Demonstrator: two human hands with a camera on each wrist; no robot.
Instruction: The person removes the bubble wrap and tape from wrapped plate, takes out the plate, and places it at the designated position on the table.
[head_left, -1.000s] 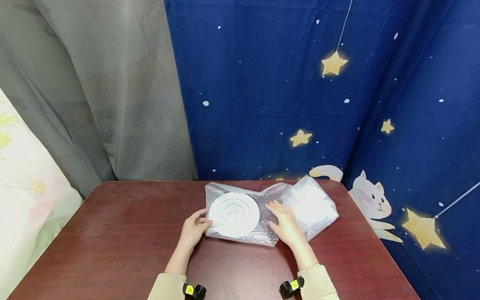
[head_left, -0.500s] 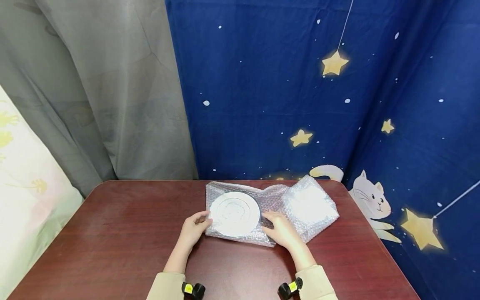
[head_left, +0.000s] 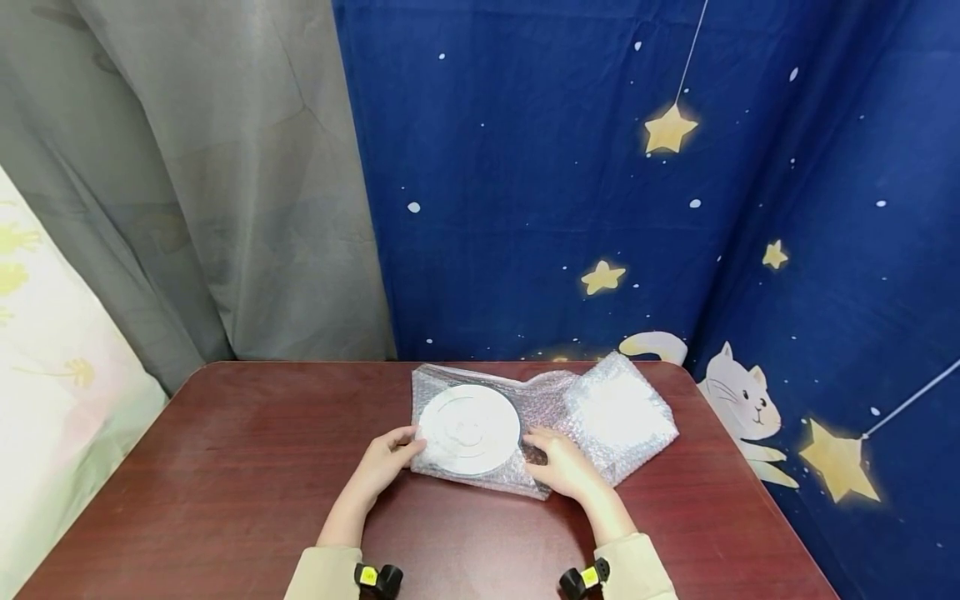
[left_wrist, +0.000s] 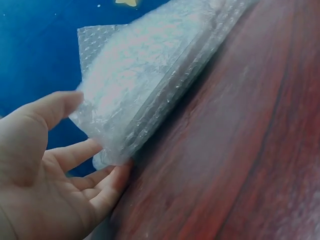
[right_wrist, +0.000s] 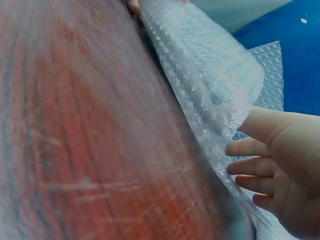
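A round white plate (head_left: 468,429) shows through clear bubble wrap (head_left: 546,400) lying near the far side of the table. At the plate's left edge, my left hand (head_left: 381,462) grips the wrapped rim. Its thumb is on the upper side and its fingers (left_wrist: 112,182) are low at the table. My right hand (head_left: 568,468) holds the opposite edge, thumb (right_wrist: 257,124) partly behind the wrap and fingers curved along the side. Both wrist views show glossy plastic between the hands.
A second bubble-wrapped packet (head_left: 621,408), squarish and shiny, lies right beside my right hand and touches the wrap. The dark red table (head_left: 292,467) ends at a far edge before grey and blue curtains (head_left: 525,208).
My right hand has moved left from the loose wrap to the plate's right edge, its fingers now more curved. The left hand stays at the left edge; the plate has hardly moved.
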